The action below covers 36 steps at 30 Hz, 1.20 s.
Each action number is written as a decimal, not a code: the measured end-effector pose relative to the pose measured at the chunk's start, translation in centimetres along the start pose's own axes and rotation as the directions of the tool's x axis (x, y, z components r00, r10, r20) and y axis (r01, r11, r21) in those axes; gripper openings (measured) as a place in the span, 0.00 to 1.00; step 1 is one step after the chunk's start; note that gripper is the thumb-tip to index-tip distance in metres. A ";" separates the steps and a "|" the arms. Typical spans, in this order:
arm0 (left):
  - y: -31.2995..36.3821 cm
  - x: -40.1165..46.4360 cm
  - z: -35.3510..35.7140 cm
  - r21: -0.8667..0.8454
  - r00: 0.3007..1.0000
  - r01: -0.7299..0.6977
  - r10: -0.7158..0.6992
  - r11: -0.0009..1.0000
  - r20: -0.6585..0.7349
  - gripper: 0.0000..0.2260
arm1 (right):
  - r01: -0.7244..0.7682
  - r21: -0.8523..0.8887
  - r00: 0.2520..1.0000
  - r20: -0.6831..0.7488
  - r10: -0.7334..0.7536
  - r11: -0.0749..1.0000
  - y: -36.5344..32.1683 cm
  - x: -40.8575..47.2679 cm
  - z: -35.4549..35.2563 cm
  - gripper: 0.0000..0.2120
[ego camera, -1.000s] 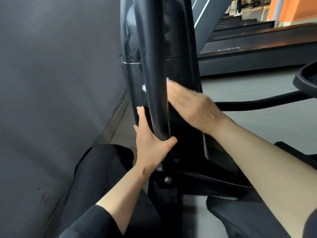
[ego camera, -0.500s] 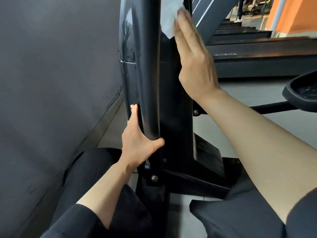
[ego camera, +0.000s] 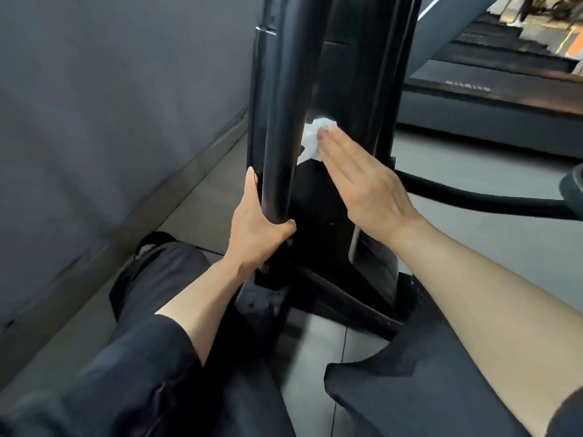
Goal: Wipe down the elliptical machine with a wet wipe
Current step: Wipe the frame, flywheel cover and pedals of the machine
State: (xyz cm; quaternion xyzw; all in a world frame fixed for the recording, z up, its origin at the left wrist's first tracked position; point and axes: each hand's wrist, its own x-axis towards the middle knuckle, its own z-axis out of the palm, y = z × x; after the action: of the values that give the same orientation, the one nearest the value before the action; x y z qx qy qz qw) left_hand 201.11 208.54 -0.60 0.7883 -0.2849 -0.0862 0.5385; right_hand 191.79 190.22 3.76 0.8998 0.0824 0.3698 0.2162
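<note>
Down low beside the elliptical machine (ego camera: pixel 356 89), the head view shows its black upright tube (ego camera: pixel 290 105) standing in front of the glossy black housing, and everything else is best placed from that tube. Just to the tube's right, the right hand (ego camera: pixel 362 181) lies flat against the housing, fingers straight and pressed together, with the white wet wipe (ego camera: pixel 314 138) crumpled under the fingertips and bunched out beyond them, touching the housing right beside the tube. At the tube's lower end the left hand (ego camera: pixel 255 228) grips it, thumb hooked round the near side and fingers wrapped behind, one fingertip showing up the tube's left edge. Below that grip the tube meets a black base frame (ego camera: pixel 331 294) resting on the grey floor (ego camera: pixel 504 247). Left of the tube runs a dark grey wall (ego camera: pixel 110 105) with a skirting strip along its foot. Right of the tube a curved black arm (ego camera: pixel 473 197) of the machine reaches away towards the picture's edge, and further behind it lies a treadmill deck (ego camera: pixel 489 99). Near the bottom, dark trousers (ego camera: pixel 142 373) cover the person's legs on either side of the base.
</note>
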 end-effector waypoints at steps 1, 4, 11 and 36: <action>-0.3 -0.2 0.3 -0.006 1.000 0.020 -0.020 1.000 -0.006 0.47 | 0.091 -0.060 0.992 0.092 -0.085 0.994 -0.2 -0.8 0.3 0.24; -0.5 -0.9 0.8 -0.004 0.999 0.037 -0.037 0.999 -0.013 0.44 | 0.434 -0.261 0.865 0.386 -0.319 0.862 -0.2 -3.3 0.6 0.27; 0.2 -1.1 0.9 0.029 1.000 0.000 0.000 1.000 0.008 0.37 | 0.323 -0.288 0.908 0.362 -0.209 0.902 0.4 -2.2 0.6 0.29; -1.5 -1.2 0.3 0.088 0.981 0.144 -0.131 0.986 -0.143 0.39 | 0.526 -0.360 0.846 0.316 -0.430 0.770 -3.2 -2.7 5.9 0.25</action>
State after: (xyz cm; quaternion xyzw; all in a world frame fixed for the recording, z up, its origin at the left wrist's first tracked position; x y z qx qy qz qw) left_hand 200.54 209.28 -2.26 0.8355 -0.1961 -0.0551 0.5103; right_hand 194.03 190.32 -3.19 0.8117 0.2018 0.2115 0.5057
